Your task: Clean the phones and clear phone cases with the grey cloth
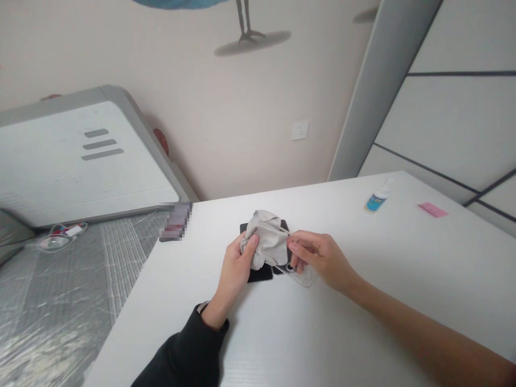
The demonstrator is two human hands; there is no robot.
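Note:
My left hand [238, 262] is closed around a crumpled light-grey cloth [266, 239], its thumb pressed on the near side. A thin whitish cord [284, 230] runs from the cloth to my right hand [312, 251], whose thumb and forefinger pinch it. More of the cord loops below that hand, beside a small clear, blurred item [307, 276] that I cannot make out. Beneath the cloth, dark flat phone-like objects [260, 274] lie on the white table [258, 333], mostly covered by the cloth and hands.
A small spray bottle with a blue label [375, 202] stands at the table's back right, with a pink packet [432, 209] to its right. A pixelated phone-shaped object [176, 221] lies at the back left corner. Behind are a wall with a socket [299, 130] and a bed's headboard [80, 161].

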